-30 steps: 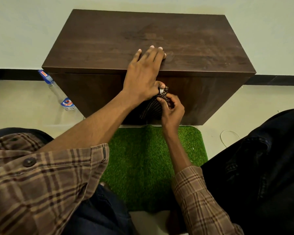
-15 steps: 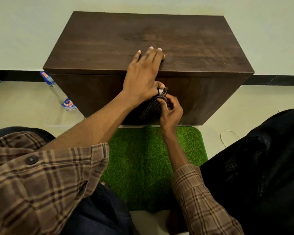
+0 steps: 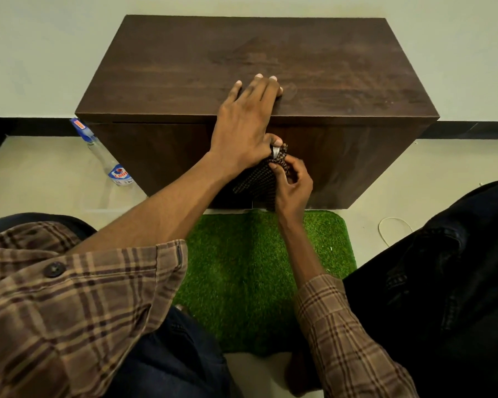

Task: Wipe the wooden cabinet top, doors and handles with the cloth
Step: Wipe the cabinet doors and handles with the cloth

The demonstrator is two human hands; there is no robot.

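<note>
Head view, looking down on a dark wooden cabinet (image 3: 270,64) that stands against a pale wall. The left hand (image 3: 243,124) lies palm down over the cabinet's front top edge, its straight fingers (image 3: 259,87) flat on the top surface and its thumb reaching down the front face to a small metal handle (image 3: 276,152). The left forearm runs diagonally from the lower left, its plaid sleeve (image 3: 78,305) pushed back above the wrist. The right hand (image 3: 292,186) is raised in front of the cabinet, just below the left hand, its fingers curled around a dark patterned cloth (image 3: 259,182), which is bunched against the handle and hangs down the cabinet's front face. The two hands are close together at the handle; whether they touch cannot be told. A green turf mat (image 3: 242,268) lies on the floor directly in front of the cabinet. A clear spray bottle (image 3: 104,156) stands at the cabinet's left side. A thin white loop (image 3: 385,234) lies on the floor to the cabinet's front right.
</note>
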